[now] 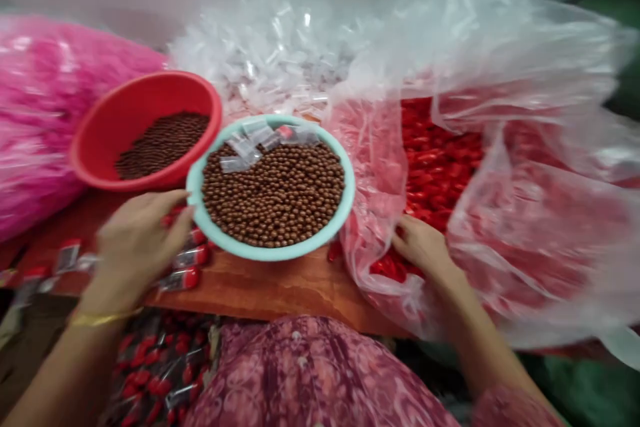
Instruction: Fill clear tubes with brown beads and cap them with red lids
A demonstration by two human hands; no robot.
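My left fingers [173, 210] curl against the teal bowl [270, 253], pinch unclear; my right fingers [407, 233] lie spread on red sachets [390, 267], farther from the bowl.

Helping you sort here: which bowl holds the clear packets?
The pale teal bowl: clear packets lie on its brown balls at the far rim, while the red bowl holds only brown balls.

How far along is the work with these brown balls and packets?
Seemingly done: many red packets lie under the clear plastic bag. In hand: the left hand touches the teal bowl at its rim; the right hand rests on the bag. Left: brown balls fill that bowl and the red basin, and clear packets lie heaped behind.
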